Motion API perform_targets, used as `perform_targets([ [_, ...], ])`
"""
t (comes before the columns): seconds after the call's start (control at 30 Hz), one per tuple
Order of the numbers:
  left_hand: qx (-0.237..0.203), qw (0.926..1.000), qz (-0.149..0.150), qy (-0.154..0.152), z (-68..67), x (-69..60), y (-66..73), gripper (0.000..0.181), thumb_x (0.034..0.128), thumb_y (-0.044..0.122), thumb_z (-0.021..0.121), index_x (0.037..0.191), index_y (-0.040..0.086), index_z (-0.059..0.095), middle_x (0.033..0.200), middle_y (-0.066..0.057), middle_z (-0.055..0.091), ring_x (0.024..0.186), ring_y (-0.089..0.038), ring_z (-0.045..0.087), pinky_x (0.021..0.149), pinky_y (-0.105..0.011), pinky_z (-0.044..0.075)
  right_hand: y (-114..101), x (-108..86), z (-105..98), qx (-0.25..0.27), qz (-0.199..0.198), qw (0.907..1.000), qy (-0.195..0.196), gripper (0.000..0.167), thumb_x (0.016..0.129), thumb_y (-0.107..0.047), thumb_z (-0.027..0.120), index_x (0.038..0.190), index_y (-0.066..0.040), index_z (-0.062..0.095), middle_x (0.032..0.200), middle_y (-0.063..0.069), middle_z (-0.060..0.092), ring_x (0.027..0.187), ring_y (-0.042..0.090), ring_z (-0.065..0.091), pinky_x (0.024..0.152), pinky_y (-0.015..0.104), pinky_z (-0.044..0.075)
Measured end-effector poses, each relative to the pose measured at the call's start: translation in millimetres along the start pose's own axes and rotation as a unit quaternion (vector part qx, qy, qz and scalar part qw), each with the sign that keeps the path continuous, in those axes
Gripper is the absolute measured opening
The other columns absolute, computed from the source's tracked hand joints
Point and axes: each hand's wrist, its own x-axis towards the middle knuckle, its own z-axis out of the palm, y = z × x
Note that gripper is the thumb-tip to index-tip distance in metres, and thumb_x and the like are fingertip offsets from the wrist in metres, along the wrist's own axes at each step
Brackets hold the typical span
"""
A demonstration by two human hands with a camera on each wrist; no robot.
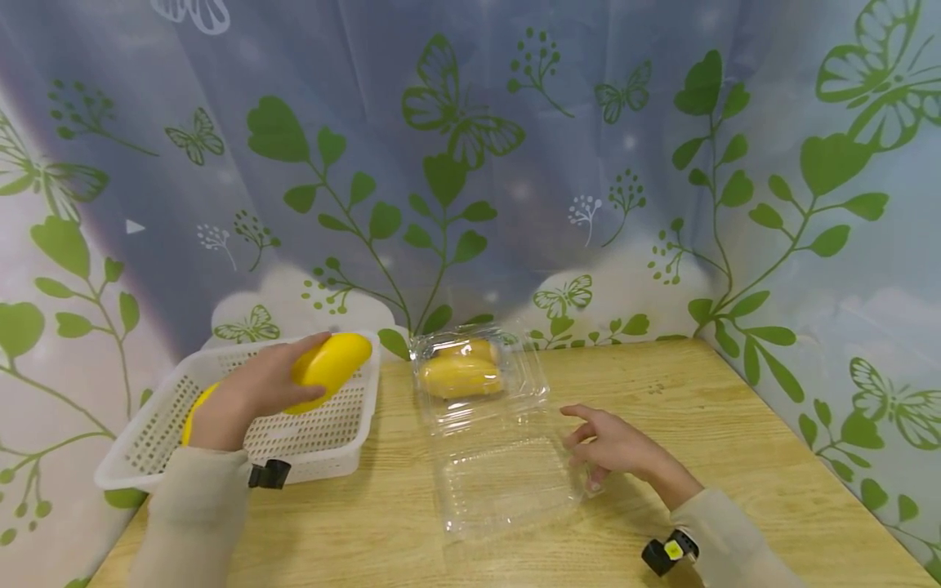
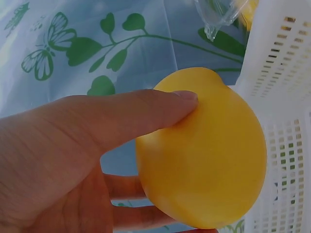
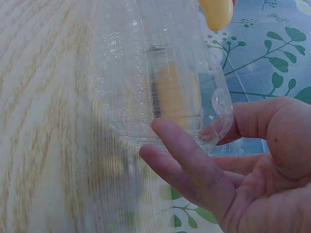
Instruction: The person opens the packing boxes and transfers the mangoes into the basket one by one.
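A yellow mango [image 1: 340, 366] is in my left hand [image 1: 257, 388], gripped above the white basket [image 1: 360, 445]. The left wrist view shows the thumb laid along one side of this mango [image 2: 204, 155] and fingers on the other. Another mango [image 1: 195, 412] lies in the basket, partly hidden by that hand. Two mangoes [image 1: 461, 377] sit in the far half of an unfolded clear plastic clamshell box [image 1: 507, 482]. At the right edge of its near half, my right hand [image 1: 610, 445] pinches the rim; the right wrist view shows the thumb [image 3: 228, 126] behind the plastic.
All this stands on a wood-grain table [image 1: 662, 392]. A curtain [image 1: 515, 204] with green leaves and butterflies hangs close behind the table's back edge. The basket is left of the box, with a narrow strip of table between them.
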Motion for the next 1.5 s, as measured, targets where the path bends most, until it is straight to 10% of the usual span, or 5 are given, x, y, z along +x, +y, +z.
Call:
perform_targets([
  [0.9, 0.032, 0.9976, -0.047, -0.039, -14.0, 6.1, -19.8, 0.084, 0.0933, 0.031, 0.074, 0.161, 0.006, 0.029, 0.139, -0.034, 0.056, 0.113, -0.045, 0.06, 0.094, -0.068, 0.049, 0.5, 1.4, -0.2, -0.009, 0.002, 1.0, 0.004, 0.067, 0.103, -0.007, 0.058, 0.161, -0.001, 0.025, 0.129, 0.03, 0.063, 0.062, 0.025, 0.071, 0.056, 0.039, 0.061],
  [1.2, 0.035, 0.9968, -0.058, -0.042, -14.1, 5.2, -26.8, 0.083, 0.0945, 0.031, 0.073, 0.161, 0.007, 0.029, 0.156, -0.036, 0.039, 0.137, -0.063, 0.038, 0.105, -0.079, 0.036, 0.9, 0.5, -0.2, -0.008, 0.0, 1.0, 0.0, 0.068, 0.103, -0.008, 0.058, 0.161, 0.0, 0.024, 0.129, 0.032, 0.062, 0.087, 0.029, 0.075, 0.057, 0.04, 0.061],
  [1.5, 0.04, 0.9968, -0.055, -0.042, -13.0, 4.6, -32.2, 0.083, 0.0937, 0.03, 0.074, 0.16, 0.005, 0.031, 0.155, -0.036, 0.04, 0.138, -0.065, 0.034, 0.107, -0.079, 0.033, 2.2, 1.3, 0.1, -0.011, -0.001, 0.9999, 0.002, 0.068, 0.103, -0.008, 0.058, 0.161, 0.0, 0.025, 0.126, 0.03, 0.064, 0.078, 0.03, 0.075, 0.056, 0.039, 0.061],
])
